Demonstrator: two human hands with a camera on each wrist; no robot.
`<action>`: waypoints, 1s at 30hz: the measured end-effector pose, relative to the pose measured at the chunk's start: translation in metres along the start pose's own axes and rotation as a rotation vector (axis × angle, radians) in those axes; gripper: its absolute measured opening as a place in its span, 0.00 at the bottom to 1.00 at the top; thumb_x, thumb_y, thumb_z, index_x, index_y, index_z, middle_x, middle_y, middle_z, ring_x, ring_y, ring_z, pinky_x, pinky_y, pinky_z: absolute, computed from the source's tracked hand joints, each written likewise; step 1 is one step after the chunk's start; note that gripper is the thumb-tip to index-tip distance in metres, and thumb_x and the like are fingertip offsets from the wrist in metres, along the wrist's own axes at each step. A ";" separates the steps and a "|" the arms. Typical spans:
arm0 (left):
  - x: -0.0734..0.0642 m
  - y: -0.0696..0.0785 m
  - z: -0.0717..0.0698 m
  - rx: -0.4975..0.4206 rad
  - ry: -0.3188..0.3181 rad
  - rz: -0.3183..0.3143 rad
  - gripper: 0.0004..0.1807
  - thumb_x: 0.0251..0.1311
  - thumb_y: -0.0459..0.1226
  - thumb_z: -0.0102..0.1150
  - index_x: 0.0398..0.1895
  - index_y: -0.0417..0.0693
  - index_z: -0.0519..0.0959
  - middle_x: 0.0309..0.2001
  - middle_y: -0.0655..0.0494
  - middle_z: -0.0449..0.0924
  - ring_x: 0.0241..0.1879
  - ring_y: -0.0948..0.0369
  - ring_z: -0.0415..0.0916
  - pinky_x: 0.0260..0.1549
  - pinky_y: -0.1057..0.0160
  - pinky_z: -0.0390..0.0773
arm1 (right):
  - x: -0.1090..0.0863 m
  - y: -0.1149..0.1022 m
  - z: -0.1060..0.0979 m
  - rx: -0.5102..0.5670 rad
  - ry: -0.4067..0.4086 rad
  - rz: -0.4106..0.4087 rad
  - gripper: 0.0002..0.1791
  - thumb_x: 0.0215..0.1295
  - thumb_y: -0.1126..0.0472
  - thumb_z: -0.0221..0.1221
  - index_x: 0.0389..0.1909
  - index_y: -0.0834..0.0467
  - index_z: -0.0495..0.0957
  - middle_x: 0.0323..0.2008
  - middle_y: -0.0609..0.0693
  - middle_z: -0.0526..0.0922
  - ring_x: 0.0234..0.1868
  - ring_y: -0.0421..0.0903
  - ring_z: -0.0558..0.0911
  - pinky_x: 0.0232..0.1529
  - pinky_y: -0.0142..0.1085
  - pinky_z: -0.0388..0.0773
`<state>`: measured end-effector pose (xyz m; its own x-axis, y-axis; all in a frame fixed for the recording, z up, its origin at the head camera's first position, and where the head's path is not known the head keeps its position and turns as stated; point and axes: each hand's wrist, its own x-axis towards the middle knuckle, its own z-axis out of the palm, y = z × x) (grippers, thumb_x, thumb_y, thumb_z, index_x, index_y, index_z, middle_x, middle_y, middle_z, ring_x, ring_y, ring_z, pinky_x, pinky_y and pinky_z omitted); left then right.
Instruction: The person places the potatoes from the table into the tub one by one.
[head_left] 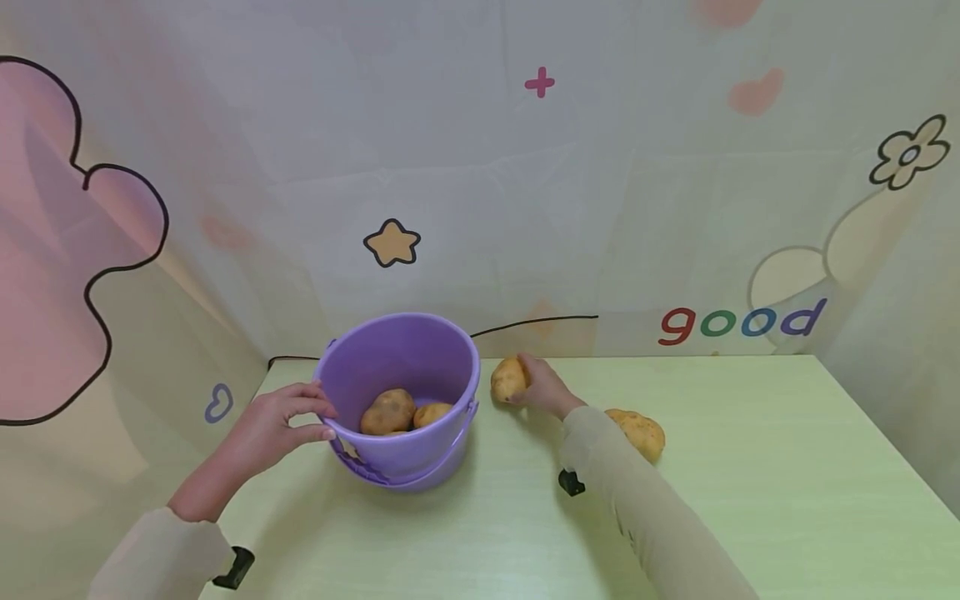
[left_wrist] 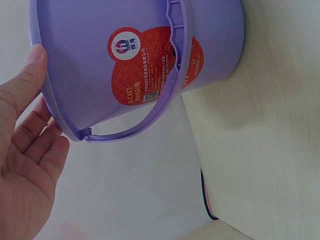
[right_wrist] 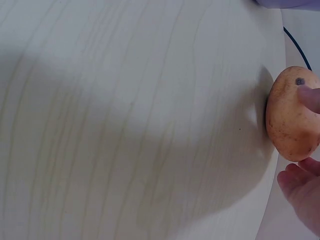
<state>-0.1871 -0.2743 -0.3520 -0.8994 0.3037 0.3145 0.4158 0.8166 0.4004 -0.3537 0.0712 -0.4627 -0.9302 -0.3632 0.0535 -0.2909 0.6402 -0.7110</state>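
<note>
Two hands (head_left: 279, 423) (head_left: 546, 388) grip bucket (head_left: 420, 454), potato (head_left: 507, 381); label (left_wrist: 129, 82) reads "BUCKET", backdrop (head_left: 487, 217) "good".

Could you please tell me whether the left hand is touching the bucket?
Touching: the left wrist view shows the left hand pinching the bucket at its rim.

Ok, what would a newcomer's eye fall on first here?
The purple bucket, left of centre on the table in the head view, with potatoes inside and the left grip holding it. Next, just right of it, the potato in the right grip. Then the colourful "good" on the backdrop.
</note>
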 end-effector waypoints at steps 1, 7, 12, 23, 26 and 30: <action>0.000 0.000 0.000 0.000 0.002 0.004 0.09 0.41 0.34 0.66 0.30 0.47 0.82 0.39 0.52 0.78 0.52 0.46 0.70 0.39 0.52 0.76 | 0.000 0.000 0.001 -0.004 0.001 0.002 0.42 0.44 0.67 0.64 0.61 0.70 0.55 0.58 0.68 0.63 0.59 0.61 0.64 0.60 0.51 0.58; 0.000 0.000 -0.001 0.002 -0.012 -0.013 0.08 0.42 0.34 0.66 0.30 0.47 0.82 0.40 0.52 0.78 0.53 0.46 0.70 0.40 0.52 0.76 | 0.002 0.001 0.003 -0.018 0.008 0.046 0.41 0.45 0.65 0.65 0.61 0.66 0.58 0.56 0.68 0.64 0.55 0.60 0.67 0.57 0.50 0.62; 0.000 -0.001 0.000 -0.005 -0.018 -0.019 0.09 0.42 0.34 0.66 0.31 0.46 0.82 0.40 0.52 0.78 0.53 0.46 0.69 0.41 0.52 0.75 | 0.001 0.001 0.004 0.006 0.015 0.067 0.41 0.45 0.63 0.65 0.62 0.65 0.57 0.56 0.69 0.61 0.54 0.59 0.68 0.56 0.50 0.63; 0.000 0.000 0.000 -0.007 -0.003 -0.011 0.08 0.42 0.36 0.67 0.29 0.49 0.82 0.39 0.53 0.78 0.52 0.47 0.70 0.41 0.52 0.75 | 0.000 0.008 0.006 -0.027 0.050 0.048 0.40 0.44 0.59 0.65 0.60 0.63 0.60 0.53 0.67 0.64 0.50 0.58 0.71 0.52 0.50 0.68; 0.000 0.001 -0.001 -0.011 0.004 -0.002 0.08 0.42 0.36 0.67 0.29 0.49 0.82 0.39 0.53 0.78 0.52 0.46 0.71 0.41 0.52 0.75 | 0.000 0.009 0.006 -0.036 0.052 0.042 0.40 0.43 0.58 0.65 0.60 0.63 0.61 0.53 0.67 0.65 0.49 0.57 0.71 0.51 0.49 0.68; 0.000 0.001 -0.001 -0.002 0.009 0.002 0.08 0.42 0.36 0.67 0.29 0.48 0.82 0.39 0.54 0.78 0.51 0.47 0.71 0.40 0.52 0.75 | 0.000 0.009 0.006 -0.051 0.053 0.038 0.40 0.43 0.57 0.65 0.59 0.63 0.62 0.51 0.66 0.65 0.47 0.55 0.71 0.50 0.48 0.69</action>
<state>-0.1864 -0.2740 -0.3505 -0.8975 0.3008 0.3226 0.4176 0.8150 0.4018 -0.3547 0.0735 -0.4732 -0.9509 -0.3025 0.0648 -0.2647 0.6872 -0.6765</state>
